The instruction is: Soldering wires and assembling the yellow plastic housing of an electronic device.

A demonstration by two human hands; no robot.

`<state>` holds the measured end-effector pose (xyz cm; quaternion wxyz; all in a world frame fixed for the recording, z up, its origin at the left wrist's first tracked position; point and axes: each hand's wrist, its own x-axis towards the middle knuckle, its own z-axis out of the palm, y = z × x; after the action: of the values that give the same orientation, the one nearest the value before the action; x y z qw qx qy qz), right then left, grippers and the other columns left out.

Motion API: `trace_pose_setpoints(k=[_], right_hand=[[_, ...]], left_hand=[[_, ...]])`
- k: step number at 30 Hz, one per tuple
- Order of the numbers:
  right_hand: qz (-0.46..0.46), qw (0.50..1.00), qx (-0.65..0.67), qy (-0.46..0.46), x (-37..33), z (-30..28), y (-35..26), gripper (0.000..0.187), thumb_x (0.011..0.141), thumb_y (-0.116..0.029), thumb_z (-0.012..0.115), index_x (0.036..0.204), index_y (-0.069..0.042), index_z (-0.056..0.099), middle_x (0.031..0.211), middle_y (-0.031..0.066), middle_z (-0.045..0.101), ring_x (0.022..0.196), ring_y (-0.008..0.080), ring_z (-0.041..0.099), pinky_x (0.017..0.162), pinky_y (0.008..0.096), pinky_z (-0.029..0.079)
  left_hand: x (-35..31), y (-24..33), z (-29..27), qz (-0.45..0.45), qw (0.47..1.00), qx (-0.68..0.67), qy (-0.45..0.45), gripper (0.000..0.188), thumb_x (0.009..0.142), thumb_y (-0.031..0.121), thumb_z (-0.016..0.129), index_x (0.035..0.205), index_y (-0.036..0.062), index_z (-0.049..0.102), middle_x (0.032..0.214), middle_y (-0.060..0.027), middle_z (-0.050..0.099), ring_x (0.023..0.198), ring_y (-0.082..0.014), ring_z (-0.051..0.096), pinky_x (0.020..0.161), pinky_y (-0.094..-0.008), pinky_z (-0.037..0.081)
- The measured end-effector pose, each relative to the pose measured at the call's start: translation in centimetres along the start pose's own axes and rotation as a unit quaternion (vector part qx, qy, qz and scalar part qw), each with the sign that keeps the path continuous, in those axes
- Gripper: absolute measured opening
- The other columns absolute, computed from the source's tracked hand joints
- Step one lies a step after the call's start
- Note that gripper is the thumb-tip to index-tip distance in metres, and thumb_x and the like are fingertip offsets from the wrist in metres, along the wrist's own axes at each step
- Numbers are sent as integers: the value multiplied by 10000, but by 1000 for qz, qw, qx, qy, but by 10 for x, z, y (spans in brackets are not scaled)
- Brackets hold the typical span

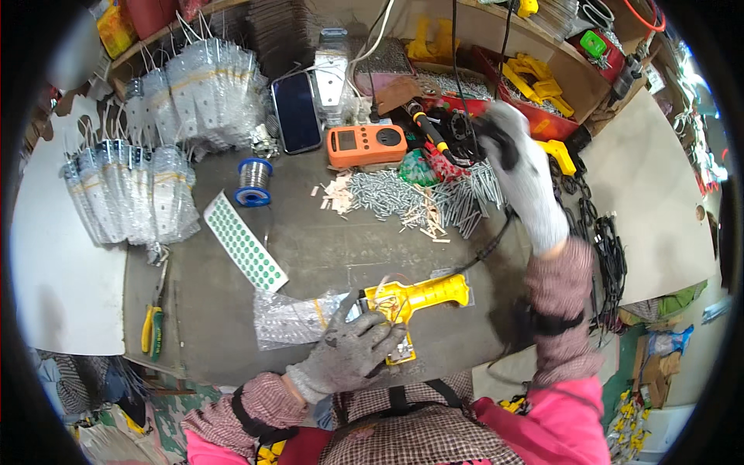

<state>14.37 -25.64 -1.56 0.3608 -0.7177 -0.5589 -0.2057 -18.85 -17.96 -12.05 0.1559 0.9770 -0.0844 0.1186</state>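
Observation:
A yellow plastic tool housing (434, 292) lies on the bench, its handle pointing right and thin wires showing inside. From its handle end a black cord (493, 246) runs up to the right. A bubble-wrapped piece (288, 319) adjoins its left end. My left hand (353, 341), in a grey glove, bears down on the housing's left part, fingers bent over it and hiding some of it. Reaching far right, my right hand (515, 151) wears a white glove with a dark patch. It is near the hanging black cords and screwdriver (428, 128); its fingers are smeared by motion.
Loose screws (387, 194) lie in a heap mid-bench, beside an orange meter (366, 146) and a phone (296, 112). A solder spool (253, 183), a green-dotted sticker sheet (245, 242) and pliers (153, 332) are left. Bubble-wrapped bundles (132, 194) stand far left; a red bin (562, 124) stands far right.

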Motion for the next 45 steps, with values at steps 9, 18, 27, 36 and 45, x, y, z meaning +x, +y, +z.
trace_pose_setpoints(k=[9, 18, 27, 36, 45], right_hand=[[-157, 864, -222, -424, 128, 81, -18, 278, 795, -264, 718, 890, -3, 713, 864, 202, 704, 835, 372, 694, 754, 454, 550], [-100, 871, -223, -425, 106, 107, -22, 405, 860, -86, 591, 1264, -119, 593, 1012, 202, 704, 958, 374, 690, 807, 495, 542], [-26, 918, -134, -371, 103, 130, -36, 365, 917, -104, 544, 1280, -141, 565, 1098, 223, 690, 1039, 391, 673, 858, 496, 543], [-71, 900, -222, -369, 95, 129, -25, 309, 865, -122, 626, 1165, -62, 674, 1109, 209, 702, 1037, 371, 687, 870, 464, 557], [-67, 896, -246, -365, 90, 156, -5, 223, 858, -124, 628, 1037, -59, 744, 1096, 187, 713, 1008, 344, 703, 829, 455, 575]], left_hand=[[3, -2, -9, 21, 997, -66, 25, 484, 815, 399, 745, 1219, 154, 641, 1135, -45, 605, 1137, -258, 577, 1136, -591, 267], [-2, 6, -6, -3, 996, -90, 13, 404, 891, 356, 636, 1209, 108, 602, 1135, -81, 573, 1160, -244, 555, 1105, -533, 295], [25, 37, -47, 30, 980, 173, -89, 273, 802, 165, 584, 1019, 6, 630, 966, -113, 608, 997, -258, 606, 989, -476, 442], [53, 43, -43, 0, 958, 173, -229, 219, 814, 205, 592, 969, 56, 635, 952, -100, 618, 949, -266, 597, 875, -395, 453], [82, 41, -53, -194, 904, 49, -377, 298, 857, 317, 619, 970, 48, 677, 877, -131, 660, 800, -323, 678, 664, -444, 547]])
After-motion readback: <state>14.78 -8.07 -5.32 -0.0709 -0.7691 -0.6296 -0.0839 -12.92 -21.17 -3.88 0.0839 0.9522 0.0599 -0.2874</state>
